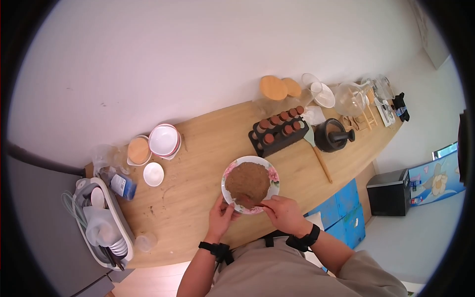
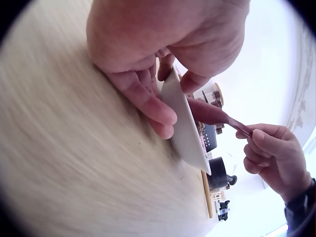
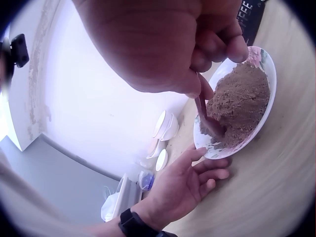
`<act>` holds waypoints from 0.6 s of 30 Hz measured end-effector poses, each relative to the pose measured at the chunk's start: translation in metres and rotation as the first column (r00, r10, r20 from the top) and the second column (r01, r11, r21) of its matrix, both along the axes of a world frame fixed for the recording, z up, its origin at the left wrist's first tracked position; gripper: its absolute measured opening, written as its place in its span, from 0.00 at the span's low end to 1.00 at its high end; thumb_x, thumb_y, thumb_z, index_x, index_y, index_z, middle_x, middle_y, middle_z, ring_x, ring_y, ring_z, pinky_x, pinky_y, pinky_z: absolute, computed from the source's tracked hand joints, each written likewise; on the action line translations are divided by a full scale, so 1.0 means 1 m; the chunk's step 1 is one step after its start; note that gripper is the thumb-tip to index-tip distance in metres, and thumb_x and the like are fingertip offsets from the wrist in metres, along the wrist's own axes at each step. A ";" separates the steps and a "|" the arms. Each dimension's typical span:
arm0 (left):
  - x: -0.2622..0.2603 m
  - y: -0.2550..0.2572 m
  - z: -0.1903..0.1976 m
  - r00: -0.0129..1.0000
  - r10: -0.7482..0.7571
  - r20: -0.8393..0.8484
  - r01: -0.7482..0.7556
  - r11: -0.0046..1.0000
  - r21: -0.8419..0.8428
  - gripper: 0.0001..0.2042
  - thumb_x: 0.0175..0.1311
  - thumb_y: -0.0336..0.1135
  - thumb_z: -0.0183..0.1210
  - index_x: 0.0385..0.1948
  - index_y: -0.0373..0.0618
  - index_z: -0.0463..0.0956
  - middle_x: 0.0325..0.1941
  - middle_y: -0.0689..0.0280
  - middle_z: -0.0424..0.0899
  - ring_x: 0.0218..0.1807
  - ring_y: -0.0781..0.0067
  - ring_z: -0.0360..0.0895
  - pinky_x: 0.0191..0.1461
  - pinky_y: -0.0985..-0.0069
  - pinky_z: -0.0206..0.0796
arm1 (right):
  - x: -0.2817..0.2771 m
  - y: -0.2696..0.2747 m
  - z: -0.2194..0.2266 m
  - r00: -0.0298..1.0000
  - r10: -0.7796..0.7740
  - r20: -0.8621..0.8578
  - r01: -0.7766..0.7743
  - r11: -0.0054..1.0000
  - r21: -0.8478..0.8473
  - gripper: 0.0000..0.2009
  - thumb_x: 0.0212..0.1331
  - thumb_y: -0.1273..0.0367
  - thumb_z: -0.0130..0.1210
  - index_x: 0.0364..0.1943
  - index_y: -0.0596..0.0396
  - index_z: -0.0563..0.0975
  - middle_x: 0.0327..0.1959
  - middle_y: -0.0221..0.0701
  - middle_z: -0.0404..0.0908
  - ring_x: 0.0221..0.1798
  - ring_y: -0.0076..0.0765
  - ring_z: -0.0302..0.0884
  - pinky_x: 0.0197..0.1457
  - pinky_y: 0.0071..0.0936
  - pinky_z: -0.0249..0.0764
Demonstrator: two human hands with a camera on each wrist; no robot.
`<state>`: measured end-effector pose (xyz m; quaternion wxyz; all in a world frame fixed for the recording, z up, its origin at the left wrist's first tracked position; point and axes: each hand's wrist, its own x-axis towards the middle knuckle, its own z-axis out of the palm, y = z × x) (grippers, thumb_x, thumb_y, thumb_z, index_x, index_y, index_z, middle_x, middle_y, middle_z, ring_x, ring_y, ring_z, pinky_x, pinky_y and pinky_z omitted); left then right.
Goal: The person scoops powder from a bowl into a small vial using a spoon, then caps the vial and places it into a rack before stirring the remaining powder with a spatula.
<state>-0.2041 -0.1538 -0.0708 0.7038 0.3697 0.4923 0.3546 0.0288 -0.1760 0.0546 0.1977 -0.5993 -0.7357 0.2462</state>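
A white plate with a pink floral rim (image 1: 273, 174) sits near the front of the wooden table, heaped with brown powder (image 1: 247, 179). My left hand (image 1: 220, 218) grips its near-left edge, thumb at the rim and fingers beneath; in the left wrist view the plate's white underside (image 2: 180, 126) shows tilted. My right hand (image 1: 287, 215) pinches the handle of a reddish-brown spoon (image 3: 212, 126). The spoon's head dips into the powder by the rim, close to my left thumb, and is partly buried there.
Behind the plate stands a black rack (image 1: 279, 143) of red-capped jars. To its right are a spatula (image 1: 321, 161) and a dark mortar with pestle (image 1: 330, 136). White bowls (image 1: 165, 140) and a small white bowl (image 1: 153, 174) stand left, beyond a dish rack (image 1: 127, 230).
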 end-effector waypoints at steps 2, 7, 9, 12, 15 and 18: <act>0.001 -0.001 -0.002 1.000 -0.002 -0.013 0.002 1.000 0.003 0.27 0.81 0.28 0.57 0.80 0.48 0.65 0.40 0.61 0.89 0.36 0.69 0.90 0.37 0.75 0.83 | 0.000 -0.002 0.002 1.000 -0.001 -0.011 0.001 1.000 -0.007 0.07 0.66 0.69 0.64 0.44 0.53 0.86 0.35 0.37 0.83 0.39 0.51 0.85 0.42 0.45 0.81; -0.002 0.002 0.003 1.000 -0.014 -0.020 0.014 1.000 0.000 0.27 0.81 0.28 0.56 0.79 0.47 0.65 0.40 0.61 0.88 0.36 0.69 0.91 0.37 0.75 0.83 | -0.001 0.003 -0.017 0.998 -0.032 0.055 0.029 0.998 0.062 0.06 0.65 0.70 0.64 0.43 0.53 0.87 0.33 0.37 0.81 0.38 0.50 0.84 0.41 0.44 0.81; -0.001 0.002 0.005 1.000 -0.010 -0.015 0.010 1.000 -0.003 0.27 0.81 0.28 0.56 0.80 0.47 0.64 0.41 0.62 0.88 0.37 0.69 0.91 0.37 0.75 0.83 | 0.002 -0.001 -0.016 0.997 -0.052 0.064 0.049 0.998 0.048 0.06 0.65 0.70 0.64 0.43 0.54 0.86 0.33 0.37 0.81 0.38 0.50 0.84 0.41 0.44 0.80; 0.000 0.001 0.002 1.000 -0.003 -0.022 0.003 1.000 -0.022 0.28 0.81 0.27 0.55 0.80 0.47 0.63 0.41 0.62 0.88 0.37 0.68 0.91 0.38 0.75 0.83 | 0.007 -0.007 -0.013 0.992 -0.104 0.067 0.101 0.994 0.037 0.06 0.65 0.70 0.63 0.43 0.53 0.86 0.32 0.37 0.81 0.38 0.51 0.83 0.41 0.45 0.80; 0.000 0.000 -0.001 1.000 -0.010 -0.027 0.009 1.000 -0.015 0.28 0.81 0.27 0.55 0.81 0.48 0.63 0.41 0.62 0.88 0.37 0.68 0.91 0.38 0.75 0.83 | 0.007 -0.011 -0.013 0.987 -0.151 0.050 0.150 0.988 0.034 0.06 0.66 0.71 0.63 0.43 0.52 0.87 0.32 0.38 0.81 0.38 0.51 0.83 0.40 0.45 0.79; 0.000 0.001 -0.002 1.000 -0.006 -0.017 0.006 1.000 -0.022 0.28 0.81 0.27 0.55 0.81 0.49 0.63 0.41 0.62 0.88 0.37 0.68 0.91 0.37 0.75 0.83 | 0.005 -0.015 -0.011 0.983 -0.180 0.024 0.180 0.984 0.015 0.06 0.67 0.71 0.62 0.44 0.51 0.87 0.33 0.38 0.81 0.39 0.52 0.83 0.40 0.45 0.79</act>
